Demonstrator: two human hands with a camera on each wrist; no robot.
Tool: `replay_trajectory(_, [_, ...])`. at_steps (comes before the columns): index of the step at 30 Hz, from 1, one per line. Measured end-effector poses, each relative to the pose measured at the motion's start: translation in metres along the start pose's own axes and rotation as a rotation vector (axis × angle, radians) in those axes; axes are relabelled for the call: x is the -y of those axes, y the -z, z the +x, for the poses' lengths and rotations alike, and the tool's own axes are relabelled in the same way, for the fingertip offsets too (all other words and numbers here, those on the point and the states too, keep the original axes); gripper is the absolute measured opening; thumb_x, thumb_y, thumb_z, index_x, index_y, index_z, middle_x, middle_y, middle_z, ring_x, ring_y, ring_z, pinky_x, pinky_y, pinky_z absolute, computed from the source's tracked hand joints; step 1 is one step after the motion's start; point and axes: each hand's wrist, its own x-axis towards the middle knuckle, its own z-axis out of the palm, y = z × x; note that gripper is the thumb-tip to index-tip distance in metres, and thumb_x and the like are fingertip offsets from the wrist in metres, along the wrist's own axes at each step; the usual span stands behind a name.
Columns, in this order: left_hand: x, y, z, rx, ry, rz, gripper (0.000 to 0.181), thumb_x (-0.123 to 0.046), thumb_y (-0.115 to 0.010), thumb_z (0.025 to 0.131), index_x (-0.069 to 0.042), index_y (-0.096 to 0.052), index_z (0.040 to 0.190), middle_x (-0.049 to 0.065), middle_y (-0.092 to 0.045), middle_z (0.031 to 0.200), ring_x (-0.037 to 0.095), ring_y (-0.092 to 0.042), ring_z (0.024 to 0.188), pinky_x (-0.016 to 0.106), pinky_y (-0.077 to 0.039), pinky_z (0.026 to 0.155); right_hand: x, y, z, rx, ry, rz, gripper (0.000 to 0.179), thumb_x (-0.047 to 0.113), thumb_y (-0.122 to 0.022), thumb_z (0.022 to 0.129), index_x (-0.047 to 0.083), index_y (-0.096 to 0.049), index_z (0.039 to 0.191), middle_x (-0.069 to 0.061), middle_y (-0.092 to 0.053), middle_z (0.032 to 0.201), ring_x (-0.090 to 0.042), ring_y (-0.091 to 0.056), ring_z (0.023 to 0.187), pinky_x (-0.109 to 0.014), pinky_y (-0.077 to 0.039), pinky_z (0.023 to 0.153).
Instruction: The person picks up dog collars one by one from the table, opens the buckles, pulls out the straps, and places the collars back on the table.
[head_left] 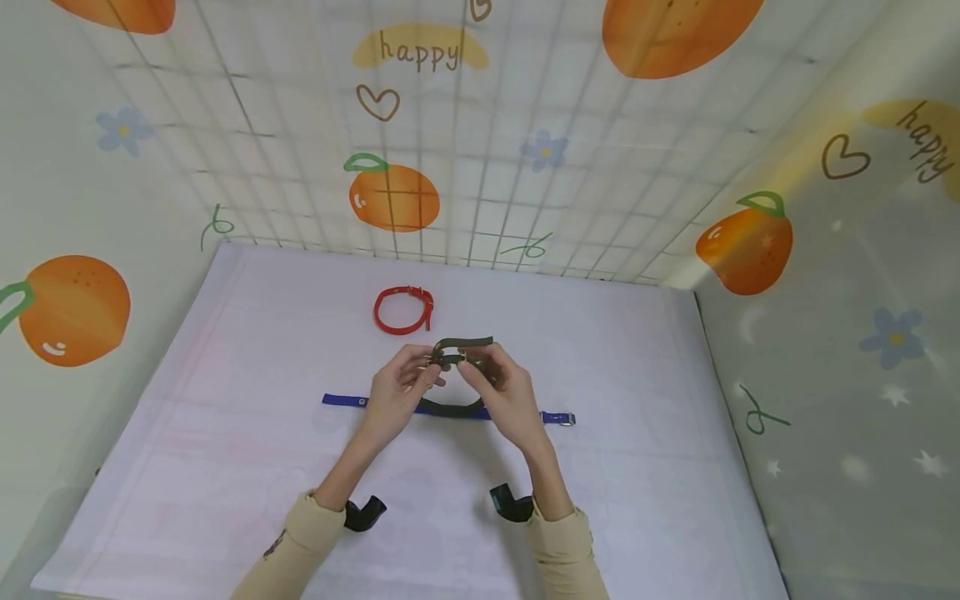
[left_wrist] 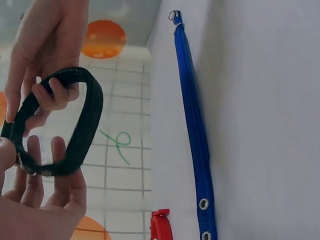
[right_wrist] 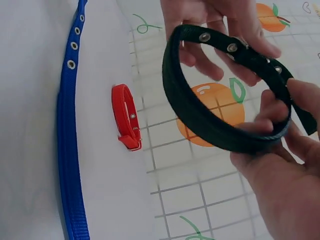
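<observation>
Left hand (head_left: 397, 387) and right hand (head_left: 508, 390) meet above the white table (head_left: 645, 358) in the head view, both pinching a dark green collar (head_left: 450, 410) bent into a loop, its loose end poking out to the right. Beyond it I see a red collar (head_left: 377, 313) lying in a ring; a blue collar (head_left: 345, 401) stretches out below the raised loop, its buckle at the right end. On the left wrist's view, the left thumb and fingers grip the loop near some metal, while right-hand fingers curl through it. Over at the right wrist, eyelets show along the green band; the right thumb presses beside the loose end, and left-hand fingers hold the eyelet stretch.
</observation>
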Motion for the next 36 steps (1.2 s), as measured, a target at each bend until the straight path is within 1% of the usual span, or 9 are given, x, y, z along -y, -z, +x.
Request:
replay_trajectory(4, [0.000, 0.000, 0.000, -0.020, -0.015, 0.027, 0.028, -0.021, -0.070, 0.106, -0.010, -0.067, 0.132, 0.022, -0.079, 0.118, 0.015, -0.078, 0.097, 0.022, -0.058, 0.092, -0.002, 0.000, -0.002, 0.023, 0.025, -0.067, 0.029, 0.022, -0.071, 0.106, 0.015, -0.068, 0.134, -0.010, -0.074, 0.127, -0.019, -0.071, 0.111, -0.033, -0.061, 0.091])
replay_trajectory(7, [-0.001, 0.000, -0.001, -0.024, -0.034, 0.052, 0.027, -0.022, -0.072, 0.105, -0.013, -0.069, 0.130, 0.021, -0.079, 0.115, 0.013, -0.077, 0.096, 0.023, -0.057, 0.090, -0.003, 0.001, -0.002, 0.012, 0.060, -0.137, 0.029, 0.021, -0.073, 0.104, 0.016, -0.068, 0.132, -0.007, -0.073, 0.130, -0.024, -0.070, 0.120, -0.045, -0.059, 0.104])
replay_trajectory(11, [0.000, 0.000, -0.001, -0.030, -0.063, 0.099, 0.025, -0.023, -0.074, 0.103, -0.016, -0.071, 0.128, 0.014, -0.080, 0.109, 0.013, -0.075, 0.093, 0.023, -0.056, 0.085, -0.001, 0.000, 0.000, -0.039, 0.074, -0.178, 0.024, 0.022, -0.073, 0.104, 0.017, -0.070, 0.127, -0.004, -0.074, 0.128, -0.025, -0.068, 0.124, -0.052, -0.053, 0.107])
replay_trajectory(14, [0.001, -0.001, -0.001, -0.035, -0.089, 0.142, 0.025, -0.023, -0.075, 0.102, -0.017, -0.072, 0.126, 0.010, -0.080, 0.107, 0.015, -0.075, 0.093, 0.023, -0.056, 0.081, 0.000, -0.001, 0.001, -0.064, 0.068, -0.180, 0.017, 0.022, -0.074, 0.103, 0.016, -0.072, 0.119, -0.004, -0.075, 0.115, -0.021, -0.068, 0.113, -0.046, -0.051, 0.104])
replay_trajectory(17, [-0.001, -0.001, -0.001, -0.032, -0.110, 0.193, 0.025, -0.025, -0.077, 0.101, -0.019, -0.073, 0.124, 0.005, -0.081, 0.111, 0.017, -0.076, 0.098, 0.023, -0.059, 0.083, -0.001, -0.003, 0.002, -0.072, 0.067, -0.185, 0.010, 0.023, -0.075, 0.102, 0.016, -0.074, 0.108, -0.005, -0.070, 0.096, -0.016, -0.062, 0.095, -0.036, -0.048, 0.093])
replay_trajectory(22, [-0.008, -0.002, -0.003, -0.006, -0.155, 0.274, 0.026, -0.026, -0.079, 0.099, -0.018, -0.074, 0.123, 0.002, -0.082, 0.115, 0.019, -0.078, 0.102, 0.027, -0.063, 0.088, -0.002, -0.007, 0.003, -0.072, 0.066, -0.183, 0.013, 0.024, -0.072, 0.104, 0.014, -0.078, 0.098, -0.002, -0.060, 0.081, -0.013, -0.052, 0.080, -0.030, -0.042, 0.076])
replay_trajectory(28, [-0.013, -0.004, -0.004, 0.019, -0.222, 0.391, 0.028, -0.023, -0.080, 0.096, -0.016, -0.072, 0.123, 0.002, -0.081, 0.117, 0.019, -0.079, 0.105, 0.032, -0.066, 0.088, 0.000, -0.013, 0.004, -0.065, 0.054, -0.177, 0.019, 0.027, -0.072, 0.104, 0.013, -0.076, 0.091, 0.000, -0.052, 0.076, -0.014, -0.047, 0.075, -0.027, -0.036, 0.072])
replay_trajectory(33, [-0.016, -0.004, -0.004, 0.029, -0.226, 0.444, 0.030, -0.022, -0.081, 0.095, -0.016, -0.072, 0.123, 0.003, -0.081, 0.117, 0.020, -0.079, 0.107, 0.032, -0.066, 0.090, 0.000, -0.017, 0.005, -0.081, 0.072, -0.189, 0.025, 0.025, -0.073, 0.103, 0.014, -0.069, 0.080, 0.002, -0.049, 0.072, -0.014, -0.046, 0.074, -0.027, -0.033, 0.072])
replay_trajectory(36, [-0.016, -0.004, -0.005, 0.034, -0.226, 0.452, 0.029, -0.021, -0.081, 0.096, -0.016, -0.072, 0.123, 0.002, -0.081, 0.117, 0.019, -0.079, 0.107, 0.032, -0.066, 0.090, 0.000, -0.018, 0.005, -0.087, 0.088, -0.180, 0.026, 0.023, -0.073, 0.103, 0.014, -0.067, 0.079, 0.002, -0.048, 0.071, -0.013, -0.045, 0.073, -0.028, -0.033, 0.072])
